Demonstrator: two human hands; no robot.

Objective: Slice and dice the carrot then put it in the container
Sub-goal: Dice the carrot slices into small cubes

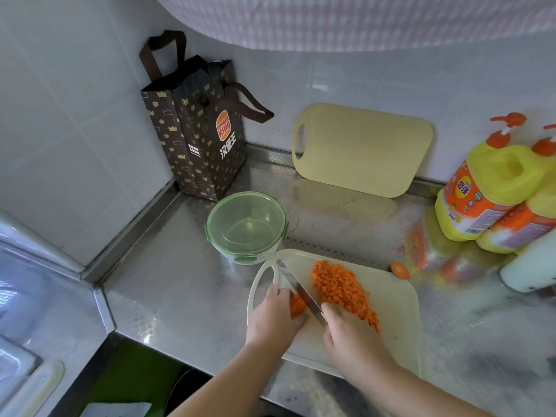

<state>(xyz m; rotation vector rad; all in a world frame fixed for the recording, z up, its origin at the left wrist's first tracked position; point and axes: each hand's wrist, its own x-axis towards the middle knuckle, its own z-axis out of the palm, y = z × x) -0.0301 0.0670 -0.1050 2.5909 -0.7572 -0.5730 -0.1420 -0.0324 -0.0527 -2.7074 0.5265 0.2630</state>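
Carrot dice; bag reads "BURGER KING".

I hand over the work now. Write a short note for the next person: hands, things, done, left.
Left hand holds a carrot piece on the white cutting board. Right hand grips the knife, blade at that piece.
Diced carrot lies in a pile on the board; container stands behind the board's left corner, lid seemingly on.
Done: most dicing. Left: dice the piece, open the container, fill it.
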